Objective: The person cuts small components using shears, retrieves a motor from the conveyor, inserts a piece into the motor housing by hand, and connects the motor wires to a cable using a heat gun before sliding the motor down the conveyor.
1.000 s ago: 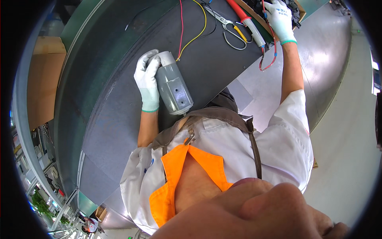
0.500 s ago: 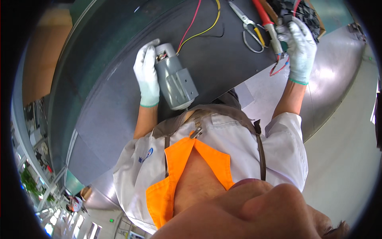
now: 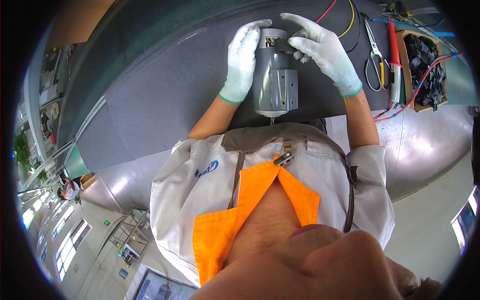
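Observation:
A grey cylindrical electric motor (image 3: pixel 270 82) lies on the dark tabletop before me, its shaft pointing at me. At its far end an opening (image 3: pixel 270 42) shows copper-coloured parts inside. My left hand (image 3: pixel 243 56), in a white glove, is cupped along the motor's left side, its fingers bent over the far end. At the right of that end is my gloved right hand (image 3: pixel 320 52), index finger stretched out, thumb and other fingers curled in. Between it and the motor shows a small dark grey piece (image 3: pixel 284 45), partly hidden and seemingly pinched by the fingers.
Red and yellow wires (image 3: pixel 348 22) run behind my right hand. Right of it lie scissors (image 3: pixel 373 47) and a red-handled tool (image 3: pixel 394 50) with a cable. A cardboard box (image 3: pixel 406 75) full of black pieces (image 3: pixel 425 62) stands at the right. The table's near edge borders my apron.
My right hand has left the box and come over to the motor's far end. The motor looks straighter in view, with my left hand still against it. The whole view has turned.

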`<state>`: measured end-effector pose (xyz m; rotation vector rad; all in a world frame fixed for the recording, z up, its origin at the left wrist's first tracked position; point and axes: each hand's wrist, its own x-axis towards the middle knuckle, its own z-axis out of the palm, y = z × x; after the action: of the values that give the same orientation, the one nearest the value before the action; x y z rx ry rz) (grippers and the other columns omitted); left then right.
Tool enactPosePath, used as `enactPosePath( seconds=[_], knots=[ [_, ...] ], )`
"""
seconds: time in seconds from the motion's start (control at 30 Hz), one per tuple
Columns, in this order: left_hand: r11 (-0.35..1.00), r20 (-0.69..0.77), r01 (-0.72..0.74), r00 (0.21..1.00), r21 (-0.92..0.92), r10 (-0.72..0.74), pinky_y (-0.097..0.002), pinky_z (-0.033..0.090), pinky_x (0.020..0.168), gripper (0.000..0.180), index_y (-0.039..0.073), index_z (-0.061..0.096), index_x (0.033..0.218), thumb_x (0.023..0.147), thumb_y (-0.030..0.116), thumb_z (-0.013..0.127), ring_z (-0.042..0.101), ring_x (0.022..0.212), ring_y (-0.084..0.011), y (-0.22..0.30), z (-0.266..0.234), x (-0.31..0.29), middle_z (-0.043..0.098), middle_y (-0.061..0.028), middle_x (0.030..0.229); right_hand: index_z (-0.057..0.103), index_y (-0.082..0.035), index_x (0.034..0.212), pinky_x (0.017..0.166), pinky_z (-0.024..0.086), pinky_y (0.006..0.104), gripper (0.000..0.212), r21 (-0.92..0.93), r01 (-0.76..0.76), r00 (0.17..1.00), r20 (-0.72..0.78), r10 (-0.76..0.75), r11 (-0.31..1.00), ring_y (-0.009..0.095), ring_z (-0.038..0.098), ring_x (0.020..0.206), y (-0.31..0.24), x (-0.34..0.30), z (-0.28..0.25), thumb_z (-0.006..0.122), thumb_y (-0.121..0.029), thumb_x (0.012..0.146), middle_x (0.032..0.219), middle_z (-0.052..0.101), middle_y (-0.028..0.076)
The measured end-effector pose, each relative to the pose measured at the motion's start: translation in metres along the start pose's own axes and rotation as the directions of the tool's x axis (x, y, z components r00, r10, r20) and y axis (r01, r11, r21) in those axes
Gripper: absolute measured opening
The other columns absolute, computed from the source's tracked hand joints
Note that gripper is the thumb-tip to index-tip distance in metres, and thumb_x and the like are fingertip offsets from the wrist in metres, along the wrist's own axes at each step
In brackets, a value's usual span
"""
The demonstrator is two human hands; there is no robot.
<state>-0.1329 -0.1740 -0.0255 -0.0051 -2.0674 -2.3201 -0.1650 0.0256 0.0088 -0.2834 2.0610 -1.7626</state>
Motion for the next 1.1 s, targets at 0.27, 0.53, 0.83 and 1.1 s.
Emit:
enactPosePath(
  seconds=[0.27,0.53,0.83,1.1],
  knots=[
    [0.996,-0.003,0.009,1.0,-0.084,-0.009,-0.0292,0.045,0.102,0.035,-0.002,0.064,0.125,0.107,0.023,0.047,0.061,0.111,-0.0142,-0.005,-0.003,-0.001,0.067,-0.0094,0.121,0.057,-0.012,0.144,0.065,0.055,0.0235,0.049,-0.146,0.031,0.999,0.013,-0.029,0.989,0.006,0.061,0.07,-0.002,0.021,0.013,0.065,-0.015,0.097,0.088,0.069,0.003],
    [0.999,0.051,-0.016,0.999,-0.051,0.018,-0.0331,0.044,0.104,0.033,-0.002,0.063,0.125,0.105,0.021,0.048,0.058,0.118,-0.0199,-0.011,-0.003,0.004,0.061,-0.0108,0.127,0.057,-0.012,0.144,0.066,0.055,0.0244,0.049,-0.208,0.011,1.0,0.025,-0.006,0.978,0.007,0.062,0.07,-0.008,0.024,0.009,0.066,-0.016,0.096,0.09,0.07,0.005],
    [0.98,0.042,-0.048,0.998,0.193,0.04,-0.0386,0.041,0.108,0.029,0.001,0.065,0.122,0.101,0.017,0.051,0.054,0.125,-0.0272,-0.012,0.0,0.003,0.058,-0.0141,0.13,0.045,-0.008,0.152,0.056,0.051,0.0218,0.062,-0.219,-0.173,0.949,0.224,0.222,0.96,0.007,0.059,0.06,-0.002,0.03,-0.013,0.064,-0.033,0.099,0.08,0.067,0.004],
    [0.974,0.065,-0.133,0.99,0.182,0.123,-0.0409,0.038,0.111,0.029,0.001,0.07,0.114,0.101,0.015,0.049,0.051,0.128,-0.0291,0.001,0.004,0.005,0.058,-0.0153,0.13,0.057,-0.005,0.142,0.048,0.049,0.0197,0.066,-0.156,-0.169,0.85,0.476,0.224,0.973,0.006,0.06,0.055,0.02,0.052,-0.027,0.063,-0.054,0.097,0.072,0.064,0.002]
  ],
)
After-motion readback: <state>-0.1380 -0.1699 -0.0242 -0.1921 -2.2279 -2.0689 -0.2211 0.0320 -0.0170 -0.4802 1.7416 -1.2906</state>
